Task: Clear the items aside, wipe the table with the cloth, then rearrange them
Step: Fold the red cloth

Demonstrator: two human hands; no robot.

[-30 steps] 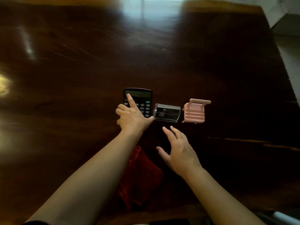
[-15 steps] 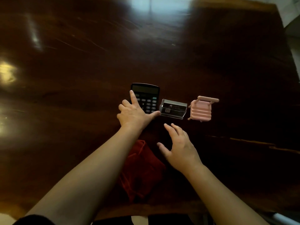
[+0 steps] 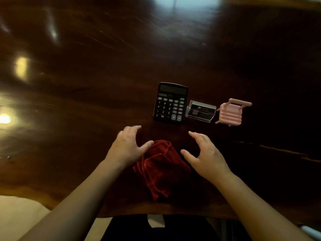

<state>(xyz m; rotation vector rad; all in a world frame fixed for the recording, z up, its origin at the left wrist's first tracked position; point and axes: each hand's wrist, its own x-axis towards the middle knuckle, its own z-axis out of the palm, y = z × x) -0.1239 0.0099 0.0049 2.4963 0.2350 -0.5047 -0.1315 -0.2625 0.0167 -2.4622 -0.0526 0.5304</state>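
Observation:
A black calculator [image 3: 170, 102] lies flat on the dark wooden table [image 3: 86, 84]. Right of it stands a clear plastic card holder [image 3: 200, 111], then a small pink toy chair [image 3: 231, 113] tipped on its back. A crumpled red cloth [image 3: 161, 169] lies near the table's front edge. My left hand [image 3: 127, 147] hovers open at the cloth's left, its thumb touching the cloth's top. My right hand [image 3: 206, 155] hovers open at the cloth's right, fingers spread. Neither hand holds anything.
The table's front edge [image 3: 156, 214] runs just below the cloth, with my dark clothing under it. Pale flooring [image 3: 20, 216] shows at the lower left. Bright light reflections sit on the table's left and far side.
My left hand has let go of the calculator and drawn back toward the cloth. My right hand has also pulled back to the cloth's right side. The three items stay in a row.

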